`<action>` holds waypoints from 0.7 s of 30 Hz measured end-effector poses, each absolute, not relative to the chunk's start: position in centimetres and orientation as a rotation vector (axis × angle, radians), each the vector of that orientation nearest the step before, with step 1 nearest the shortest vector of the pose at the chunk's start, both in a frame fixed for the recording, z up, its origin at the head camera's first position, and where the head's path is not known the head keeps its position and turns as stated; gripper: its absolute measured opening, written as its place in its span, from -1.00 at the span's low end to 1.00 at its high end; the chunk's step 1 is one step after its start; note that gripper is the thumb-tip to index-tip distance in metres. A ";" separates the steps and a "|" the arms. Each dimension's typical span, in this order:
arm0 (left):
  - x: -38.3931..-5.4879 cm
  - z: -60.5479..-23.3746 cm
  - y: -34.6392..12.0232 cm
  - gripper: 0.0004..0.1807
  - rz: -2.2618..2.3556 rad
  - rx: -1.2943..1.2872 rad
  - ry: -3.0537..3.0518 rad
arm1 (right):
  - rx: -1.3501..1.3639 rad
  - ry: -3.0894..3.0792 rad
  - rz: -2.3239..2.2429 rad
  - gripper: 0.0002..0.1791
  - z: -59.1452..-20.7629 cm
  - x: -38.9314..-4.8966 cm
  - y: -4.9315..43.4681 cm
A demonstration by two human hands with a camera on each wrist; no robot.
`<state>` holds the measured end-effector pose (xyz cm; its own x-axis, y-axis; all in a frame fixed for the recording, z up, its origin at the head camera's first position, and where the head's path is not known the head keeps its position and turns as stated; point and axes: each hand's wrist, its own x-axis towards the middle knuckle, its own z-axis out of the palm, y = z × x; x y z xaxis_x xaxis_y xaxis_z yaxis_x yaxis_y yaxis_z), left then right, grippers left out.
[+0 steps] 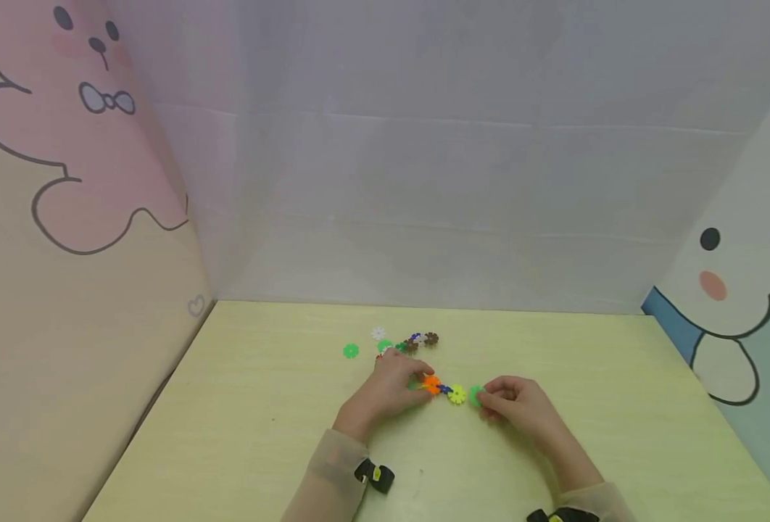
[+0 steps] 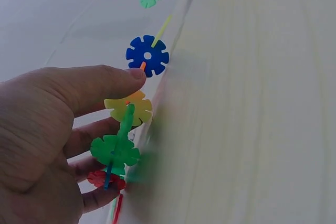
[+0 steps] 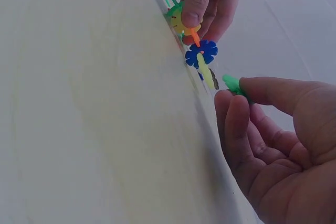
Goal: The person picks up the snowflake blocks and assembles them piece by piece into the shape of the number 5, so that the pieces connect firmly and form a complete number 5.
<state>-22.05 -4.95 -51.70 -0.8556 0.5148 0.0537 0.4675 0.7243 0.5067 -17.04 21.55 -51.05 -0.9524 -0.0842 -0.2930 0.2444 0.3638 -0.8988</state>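
My left hand (image 1: 385, 388) pinches an orange notched snowflake disc (image 1: 432, 385) in a chain of interlocked plastic discs. From it a blue disc (image 2: 137, 56) and a bright yellow disc (image 1: 457, 394) extend toward the right. On the other side, a darker yellow disc (image 2: 137, 109), a green disc (image 2: 113, 149) and a red disc (image 2: 97, 177) show by the left fingers, partly hidden. Between thumb and fingertips, my right hand (image 1: 525, 409) holds a separate light green disc (image 1: 475, 396). A small gap lies between that disc and the chain's yellow end.
Beyond the left hand, a loose green disc (image 1: 351, 351) and a white disc (image 1: 378, 333) lie on the pale table (image 1: 228, 435). More discs, including a brown disc (image 1: 431, 338), lie clustered there. A light curtain (image 1: 385, 181) hangs behind the table, with patterned panels at both sides.
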 end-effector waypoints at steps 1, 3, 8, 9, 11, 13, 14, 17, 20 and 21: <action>-22.0 -51.6 -4.9 -0.63 0.767 0.808 2.847 | 0.149 2.335 -1.621 -0.66 -51.2 -17.0 21.5; -21.8 -51.4 -4.7 -0.60 0.706 0.811 2.884 | 0.157 2.336 -1.615 -0.67 -51.4 -16.9 21.5; -21.5 -51.1 -4.1 -0.55 0.644 0.845 2.946 | 0.154 2.335 -1.602 -0.68 -51.7 -16.7 21.7; -21.4 -51.0 -3.9 -0.54 0.640 0.863 2.956 | 0.149 2.332 -1.602 -0.67 -51.8 -16.7 21.7; -21.3 -51.0 -3.5 -0.53 0.649 0.896 2.958 | 0.136 2.318 -1.612 -0.66 -51.8 -16.8 21.8; -21.2 -51.2 -3.1 -0.52 0.658 0.930 2.950 | 0.124 2.312 -1.619 -0.65 -51.8 -16.8 21.8; -21.2 -51.3 -2.9 -0.51 0.670 0.944 2.934 | 0.120 2.312 -1.619 -0.65 -51.8 -16.7 21.8; -21.0 -51.7 -2.3 -0.51 0.688 0.978 2.877 | 0.092 2.291 -1.635 -0.65 -51.7 -16.6 21.8; -20.7 -51.9 -1.8 -0.53 0.661 1.008 2.849 | 0.060 2.275 -1.640 -0.65 -51.7 -16.5 21.8; -20.7 -51.9 -1.7 -0.54 0.639 1.015 2.853 | 0.048 2.273 -1.641 -0.64 -51.7 -16.4 21.8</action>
<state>-20.67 -1.73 -51.92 -0.7840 0.6139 0.0921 0.5945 0.7000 0.3957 -16.40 21.80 -51.67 -0.9428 -0.1670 -0.2886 0.2214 0.3337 -0.9163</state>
